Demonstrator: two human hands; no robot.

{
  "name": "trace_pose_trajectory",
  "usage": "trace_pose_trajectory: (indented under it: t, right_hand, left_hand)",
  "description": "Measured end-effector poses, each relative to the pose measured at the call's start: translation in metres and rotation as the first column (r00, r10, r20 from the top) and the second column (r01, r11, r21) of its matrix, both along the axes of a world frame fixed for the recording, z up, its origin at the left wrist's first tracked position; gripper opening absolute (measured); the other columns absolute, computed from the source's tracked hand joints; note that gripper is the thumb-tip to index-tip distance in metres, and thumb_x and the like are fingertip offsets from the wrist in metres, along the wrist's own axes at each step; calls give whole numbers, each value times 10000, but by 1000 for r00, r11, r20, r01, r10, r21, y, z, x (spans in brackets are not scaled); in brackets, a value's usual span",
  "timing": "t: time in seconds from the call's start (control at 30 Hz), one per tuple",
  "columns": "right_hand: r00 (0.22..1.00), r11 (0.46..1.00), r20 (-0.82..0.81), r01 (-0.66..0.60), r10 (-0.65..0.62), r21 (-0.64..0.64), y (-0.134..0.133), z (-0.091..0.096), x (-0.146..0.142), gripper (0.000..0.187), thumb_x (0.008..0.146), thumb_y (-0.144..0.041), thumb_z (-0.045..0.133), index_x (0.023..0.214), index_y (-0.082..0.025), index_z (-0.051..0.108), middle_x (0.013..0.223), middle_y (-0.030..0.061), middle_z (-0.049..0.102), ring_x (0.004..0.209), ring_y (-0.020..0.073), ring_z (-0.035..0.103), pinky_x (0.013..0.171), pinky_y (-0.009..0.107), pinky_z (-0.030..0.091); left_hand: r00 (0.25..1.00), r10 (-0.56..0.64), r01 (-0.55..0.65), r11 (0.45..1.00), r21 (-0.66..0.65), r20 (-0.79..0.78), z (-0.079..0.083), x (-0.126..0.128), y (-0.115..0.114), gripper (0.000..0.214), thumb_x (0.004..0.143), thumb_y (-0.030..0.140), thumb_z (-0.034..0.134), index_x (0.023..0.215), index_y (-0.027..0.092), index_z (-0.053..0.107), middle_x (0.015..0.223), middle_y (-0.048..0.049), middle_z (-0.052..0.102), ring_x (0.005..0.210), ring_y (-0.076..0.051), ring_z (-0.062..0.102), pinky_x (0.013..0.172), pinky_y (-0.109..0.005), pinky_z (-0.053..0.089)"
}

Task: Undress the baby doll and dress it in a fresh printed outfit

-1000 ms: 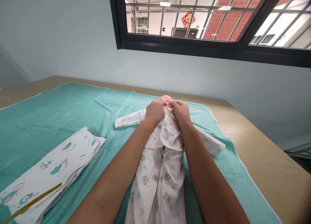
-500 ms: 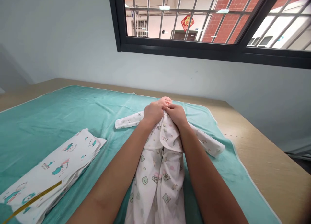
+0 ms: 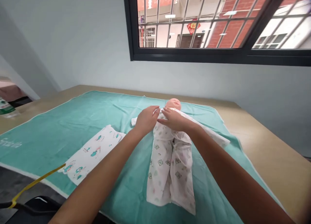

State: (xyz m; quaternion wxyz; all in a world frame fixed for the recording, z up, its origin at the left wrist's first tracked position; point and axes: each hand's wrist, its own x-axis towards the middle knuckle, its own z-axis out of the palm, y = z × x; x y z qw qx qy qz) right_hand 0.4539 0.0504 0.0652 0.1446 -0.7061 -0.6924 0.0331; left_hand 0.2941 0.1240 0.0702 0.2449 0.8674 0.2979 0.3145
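Observation:
A baby doll (image 3: 173,104) lies on its back on a teal blanket (image 3: 80,120), dressed in a white printed sleepsuit (image 3: 170,162) whose legs stretch toward me. My left hand (image 3: 146,119) rests on the doll's chest at the left side, fingers loosely extended. My right hand (image 3: 173,119) lies flat on the upper chest just below the doll's chin, fingers stretched out. Neither hand holds the cloth. The sleepsuit's sleeves spread out to both sides.
A folded white cloth with cartoon prints (image 3: 91,153) lies on the blanket to the left. A yellow strap (image 3: 36,182) hangs near the blanket's front-left edge. The wooden table (image 3: 264,146) runs along the wall under a barred window. A bottle (image 3: 6,108) stands far left.
Both hands have let go of the sleepsuit's neckline and now lie flat on the chest. The view has pulled back and shifted, showing the sleepsuit's leg ends and the table's left side.

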Motion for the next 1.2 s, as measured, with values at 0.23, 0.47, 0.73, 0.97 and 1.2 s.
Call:
trace_pose_trajectory:
  t: [0.23,0.47,0.73,0.97,1.2]
  right_hand:
    - [1000,994,-12,20,-19,105,-122,-55,-61,652,955,-447,479,1516,-147,337,1594,159,285,1503,297,176,1211,526,181]
    - [919,995,-382,-96,96,18,-210,-57,-99,311,994,-340,468,1269,-312,611,1403,35,579,1392,198,434,1210,431,287]
    - [956,954,-217,238,-197,182,-243,-94,-97,583,807,-364,738,1336,-271,512,1384,121,519,1198,282,585,929,419,568]
    - [988,902,83,81,-127,425,-228,-96,-125,487,874,-148,598,1348,-246,543,1369,131,555,1222,298,538,953,467,514]
    - [999,908,46,-24,5,418,-228,-84,-112,170,897,-127,558,1049,-178,615,1141,72,713,1226,257,573,1038,458,432]
  left_hand:
    - [947,-300,287,950,-120,-117,-66,-23,-76,628,1003,463,281,1555,164,251,1649,-79,122,1527,-213,82,1241,-419,166]
    - [901,-362,334,930,-152,-239,-91,-80,-124,554,914,358,500,1457,255,462,1651,1,111,1531,-259,7,1239,-469,199]
    - [975,-208,196,969,-148,-72,-115,-132,-159,767,817,177,634,1503,349,337,1639,-74,168,1452,-335,324,1066,-487,472]
    - [956,-81,145,967,211,-283,-107,-125,-170,548,843,145,564,1361,321,527,1459,-114,457,1175,-311,613,866,-449,586]
    - [992,26,6,968,252,-125,-80,-133,-147,457,764,93,561,1182,270,612,1328,-66,561,988,-241,684,681,-337,608]
